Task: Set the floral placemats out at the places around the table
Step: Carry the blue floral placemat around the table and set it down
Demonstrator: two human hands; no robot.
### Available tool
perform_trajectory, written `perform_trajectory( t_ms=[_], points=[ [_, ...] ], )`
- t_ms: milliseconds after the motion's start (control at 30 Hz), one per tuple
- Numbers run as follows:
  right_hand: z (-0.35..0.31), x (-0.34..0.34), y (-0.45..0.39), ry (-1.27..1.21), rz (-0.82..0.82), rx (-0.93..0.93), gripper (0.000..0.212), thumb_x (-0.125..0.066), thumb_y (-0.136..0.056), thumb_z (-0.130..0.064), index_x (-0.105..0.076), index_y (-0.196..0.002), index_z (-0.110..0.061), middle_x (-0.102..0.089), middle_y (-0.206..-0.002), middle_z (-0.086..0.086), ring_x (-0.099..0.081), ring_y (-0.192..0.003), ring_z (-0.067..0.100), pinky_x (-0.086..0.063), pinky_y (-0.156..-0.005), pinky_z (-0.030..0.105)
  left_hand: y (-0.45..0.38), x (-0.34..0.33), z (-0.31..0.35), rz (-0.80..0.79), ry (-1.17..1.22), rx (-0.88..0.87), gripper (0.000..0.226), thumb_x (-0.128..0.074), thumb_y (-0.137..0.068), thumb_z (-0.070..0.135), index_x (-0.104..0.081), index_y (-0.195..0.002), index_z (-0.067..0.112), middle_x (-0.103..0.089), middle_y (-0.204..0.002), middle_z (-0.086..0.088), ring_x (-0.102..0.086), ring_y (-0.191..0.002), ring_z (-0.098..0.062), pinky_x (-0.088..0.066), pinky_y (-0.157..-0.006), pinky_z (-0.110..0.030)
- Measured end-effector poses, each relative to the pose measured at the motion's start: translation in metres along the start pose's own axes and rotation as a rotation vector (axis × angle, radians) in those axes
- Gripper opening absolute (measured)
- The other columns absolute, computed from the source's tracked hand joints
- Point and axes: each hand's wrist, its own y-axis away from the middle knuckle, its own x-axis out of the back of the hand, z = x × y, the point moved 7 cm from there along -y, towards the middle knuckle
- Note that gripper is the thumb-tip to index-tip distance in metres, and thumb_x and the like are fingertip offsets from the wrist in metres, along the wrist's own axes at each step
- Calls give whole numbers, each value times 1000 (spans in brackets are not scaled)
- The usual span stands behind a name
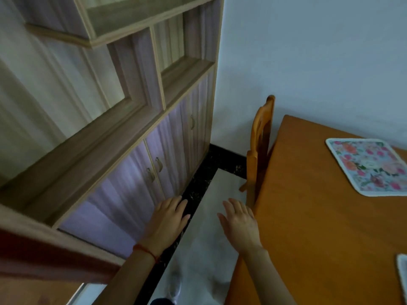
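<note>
The square floral placemat (371,166), pink and orange blooms on a pale ground with a white stitched border and rounded corners, lies flat on the orange-brown wooden table (308,216) towards its far side, near the white wall (308,51). The white corner of a second placemat (402,276) shows at the right edge of the view, also on the table; its pattern is cut off.

Neither of your hands touches either mat. Your right hand (240,223) hovers palm down just beside the table's near-left edge, fingers straight and slightly spread, holding nothing. Your left hand (167,219) is held out level with it, palm down and fingers relaxed, also empty, in front of the cabinet; a thin red string bracelet (146,252) circles that wrist.

A wooden chair (261,146) of the same orange tone stands tucked against the table's left side, its curved back rising between the table and the wall. To your left stands a tall cabinet (110,139) with light wood-grain framing, open shelves above and pale lilac doors with small curved metal handles (158,164) below. A black speckled stone strip (198,183) borders the pale glossy floor (209,238) between cabinet and table.
</note>
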Motion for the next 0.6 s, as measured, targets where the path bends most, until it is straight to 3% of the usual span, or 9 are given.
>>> perform_trajectory(
  t_ms=[167,300,367,467,600],
  points=[
    [2,-12,-31,40,33,-115,32,-57,-83,-36,-63,-104,-13,-67,-106,8,-66,-94,24,-56,-76,34,-50,-6,-18,-19,39,-130,48,-36,-85,39,-67,-104,8,-69,-103,-8,-67,-93,-24,-55,-76,-34],
    [3,-8,-48,76,57,-196,42,-37,-85,-39,-62,-105,-12,-67,-105,8,-66,-96,23,-56,-76,33,-83,-9,-23,-20,65,-217,56,-25,-94,44,-67,-104,9,-69,-104,-9,-66,-94,-25,-55,-77,-34],
    [8,-6,-55,96,59,-246,40,-40,-85,-39,-62,-106,-12,-67,-107,8,-65,-98,23,-55,-78,33,-99,-11,-21,-14,75,-249,49,-35,-87,41,-68,-103,9,-69,-104,-8,-65,-94,-24,-53,-78,-31],
    [24,-9,-61,105,53,-316,35,-63,-82,-35,-62,-108,-12,-66,-111,10,-64,-101,24,-54,-80,35,-123,-13,-13,-3,93,-297,44,-38,-82,39,-66,-102,10,-69,-102,-7,-57,-98,-20,-46,-80,-33],
    [46,-4,-71,103,52,-362,37,-46,-88,-39,-58,-113,-14,-61,-119,7,-59,-108,23,-51,-86,34,-151,-15,8,51,144,-389,38,-39,-83,37,-54,-106,11,-68,-101,-8,-44,-101,-18,-38,-83,-33]
  ],
)
